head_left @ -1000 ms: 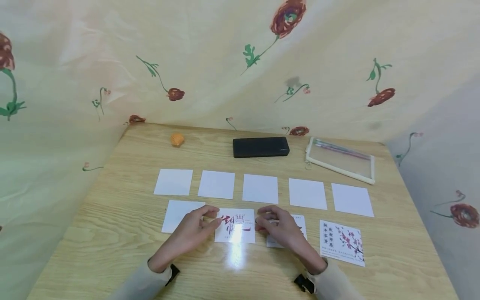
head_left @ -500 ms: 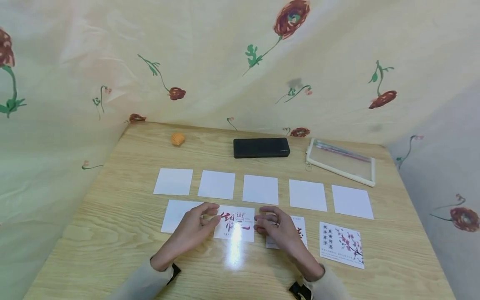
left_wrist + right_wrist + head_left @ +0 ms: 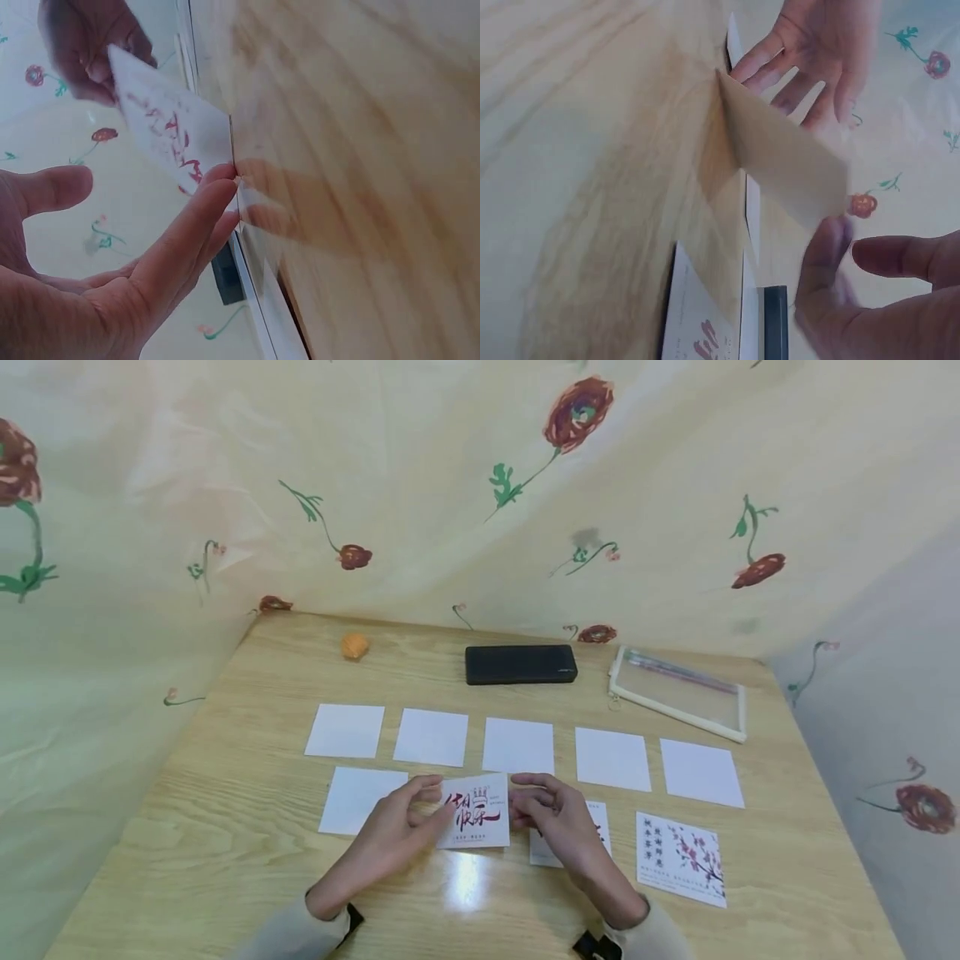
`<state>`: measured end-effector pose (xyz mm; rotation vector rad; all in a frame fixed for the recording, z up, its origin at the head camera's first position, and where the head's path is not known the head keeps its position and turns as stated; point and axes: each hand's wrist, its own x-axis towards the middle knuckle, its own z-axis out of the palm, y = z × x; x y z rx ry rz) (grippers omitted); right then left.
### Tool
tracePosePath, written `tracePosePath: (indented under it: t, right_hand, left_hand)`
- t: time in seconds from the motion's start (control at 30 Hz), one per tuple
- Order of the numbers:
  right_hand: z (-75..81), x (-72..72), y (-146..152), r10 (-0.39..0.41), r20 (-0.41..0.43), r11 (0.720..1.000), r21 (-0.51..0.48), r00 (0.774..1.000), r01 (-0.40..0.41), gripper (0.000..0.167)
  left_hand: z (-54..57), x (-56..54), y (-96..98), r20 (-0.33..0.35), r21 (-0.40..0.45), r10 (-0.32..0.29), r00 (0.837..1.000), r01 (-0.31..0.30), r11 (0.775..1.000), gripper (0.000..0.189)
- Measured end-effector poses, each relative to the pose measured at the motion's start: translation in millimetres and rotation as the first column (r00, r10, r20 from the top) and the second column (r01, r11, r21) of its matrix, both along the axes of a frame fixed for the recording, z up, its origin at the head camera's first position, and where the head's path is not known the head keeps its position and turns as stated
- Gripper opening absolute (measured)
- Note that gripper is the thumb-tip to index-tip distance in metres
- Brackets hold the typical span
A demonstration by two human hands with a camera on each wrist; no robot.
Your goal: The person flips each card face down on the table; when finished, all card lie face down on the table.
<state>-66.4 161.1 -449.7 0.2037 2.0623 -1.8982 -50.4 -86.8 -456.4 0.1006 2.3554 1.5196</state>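
A white greeting card (image 3: 474, 814) with red brush lettering and a small cake drawing stands tilted between my hands, its right side raised and its left edge low against the table. My left hand (image 3: 401, 827) touches that low edge with straight fingertips (image 3: 217, 176); its thumb stands apart. At the raised edge is my right hand (image 3: 555, 818), a fingertip (image 3: 831, 229) right at the card's corner and the thumb close by but off the card. From the right wrist, the card's plain underside (image 3: 784, 157) shows. Another lettered card (image 3: 600, 822) lies partly hidden below the right hand.
Several blank white cards (image 3: 517, 745) lie in a row behind, with one more blank card (image 3: 348, 797) at the left. A plum-blossom card (image 3: 678, 858) lies right. Farther back are a black case (image 3: 521, 665), a clear zip pouch (image 3: 678, 693) and a small orange object (image 3: 355, 647).
The lettered card lay flat between the hands; now its right side is raised from the table. The left hand has shifted slightly right, while the right hand stays near the card's right edge.
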Motion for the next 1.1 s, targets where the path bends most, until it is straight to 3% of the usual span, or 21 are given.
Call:
tracePosePath:
  t: [0.2, 0.37, 0.47, 0.57, 0.77, 0.87, 1.1]
  right_hand:
    - [-3.5, -1.3, -1.6, 0.148, -0.019, 0.987, -0.058, 0.989, -0.149, 0.032]
    - [-10.3, 1.0, -8.6, 0.238, -0.019, 0.971, -0.021, 0.971, -0.238, 0.046]
    - [-11.5, 2.7, -11.1, 0.236, 0.002, 0.971, 0.037, 0.972, -0.236, 0.051]
    - [-10.4, 4.4, -11.7, 0.199, 0.012, 0.975, 0.098, 0.980, -0.199, 0.051]
    - [-5.2, 3.2, -9.1, 0.103, 0.019, 0.972, 0.211, 0.995, -0.104, 0.053]
    - [-4.3, -0.8, -2.6, 0.073, 0.005, 0.968, 0.240, 0.997, -0.072, 0.046]
    - [-3.3, -7.1, 11.1, 0.127, -0.043, 0.953, 0.282, 0.991, -0.110, 0.027]
  left_hand:
    - [1.0, 1.0, 12.7, 0.029, 0.075, -0.072, 0.997, 0.069, 0.995, 0.067]
    - [0.1, 1.1, 20.5, 0.074, 0.171, -0.148, 0.986, 0.134, 0.976, 0.063]
    - [-0.7, -0.4, 21.8, 0.080, 0.242, -0.168, 0.982, 0.145, 0.959, 0.059]
    - [-0.5, -2.8, 20.1, 0.053, 0.316, -0.147, 0.988, 0.123, 0.941, 0.051]
    - [3.1, -6.6, 13.2, 0.021, 0.401, -0.042, 0.999, 0.030, 0.915, 0.042]
    - [4.5, -7.7, 9.0, 0.021, 0.382, 0.010, 1.000, -0.017, 0.924, 0.041]
    - [0.1, -7.8, -2.6, 0.008, 0.253, 0.094, 0.996, -0.093, 0.963, 0.043]
